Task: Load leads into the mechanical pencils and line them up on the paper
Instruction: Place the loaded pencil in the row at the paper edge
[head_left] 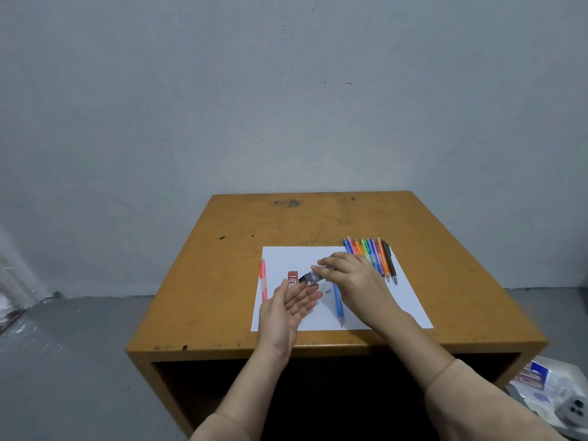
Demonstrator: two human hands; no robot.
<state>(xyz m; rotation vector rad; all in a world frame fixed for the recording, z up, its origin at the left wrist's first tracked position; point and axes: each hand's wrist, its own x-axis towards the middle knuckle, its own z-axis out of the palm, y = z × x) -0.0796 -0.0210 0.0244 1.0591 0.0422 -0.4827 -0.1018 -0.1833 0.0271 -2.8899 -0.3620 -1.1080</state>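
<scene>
A white sheet of paper (pixel 296 256) lies on a yellow-brown table (pixel 238 249). My right hand (pixel 350 275) holds a small dark lead case (pixel 310 276), tilted down toward my left hand (pixel 289 310), which is held open, palm up, beneath it. A red lead box marked 2B (pixel 292 278) lies on the paper just behind my left fingers. One blue mechanical pencil (pixel 338 305) rests on the paper under my right hand, with a small grey cap (pixel 328 291) beside it. A pink pencil (pixel 263 278) lies along the paper's left edge. Several coloured pencils (pixel 375 253) are bunched at the paper's back right corner.
The table stands against a grey wall, with a grey floor on both sides. On the floor at the lower right lie white packaging and a blue-and-white box (pixel 537 374). Bare tabletop stretches behind and left of the paper.
</scene>
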